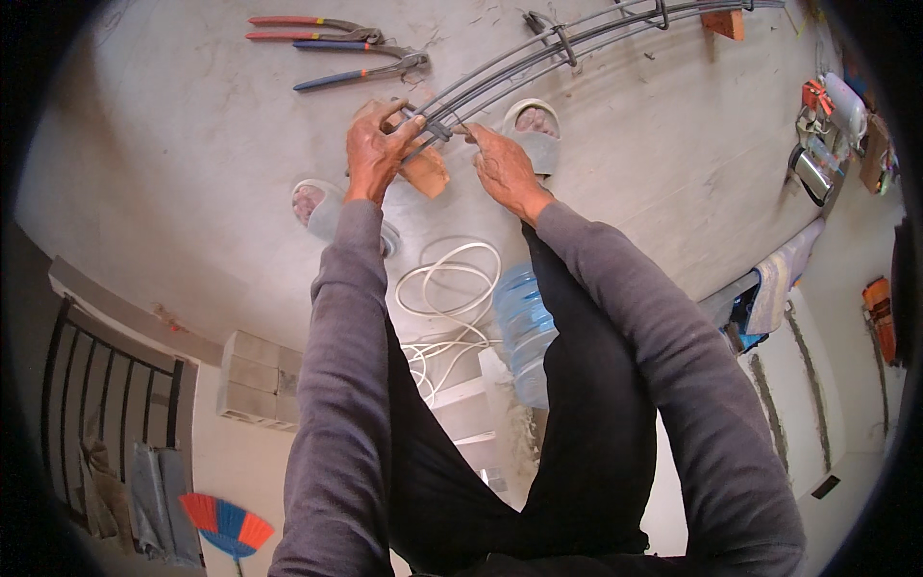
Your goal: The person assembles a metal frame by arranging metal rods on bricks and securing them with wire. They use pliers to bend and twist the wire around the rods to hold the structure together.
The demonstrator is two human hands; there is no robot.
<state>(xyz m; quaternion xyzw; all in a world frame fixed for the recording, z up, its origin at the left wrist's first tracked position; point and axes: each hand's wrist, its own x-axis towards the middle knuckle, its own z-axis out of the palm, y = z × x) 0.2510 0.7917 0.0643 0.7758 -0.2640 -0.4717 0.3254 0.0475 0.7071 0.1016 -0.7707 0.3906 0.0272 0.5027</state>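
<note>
A long bundle of steel rebar point(538, 60) with square stirrups around it runs from between my hands to the upper right. My left hand point(373, 154) is closed around its near end, with the thumb on the rods beside a stirrup point(438, 129). On the other side of that stirrup, my right hand point(507, 171) is closed with its fingertips together against the rods. Whatever thin piece those fingertips pinch is too small to make out. An orange brick point(426, 173) lies under the rebar end, partly hidden by my left hand.
Pincers with red handles point(312, 29) and pincers with blue handles point(361, 67) lie beyond my left hand. Another brick point(723, 24) supports the rebar farther along. A coiled white hose point(450, 279) and a blue water bottle point(524, 332) lie near my legs. Assorted items, including a metal cup point(810, 176), line the right.
</note>
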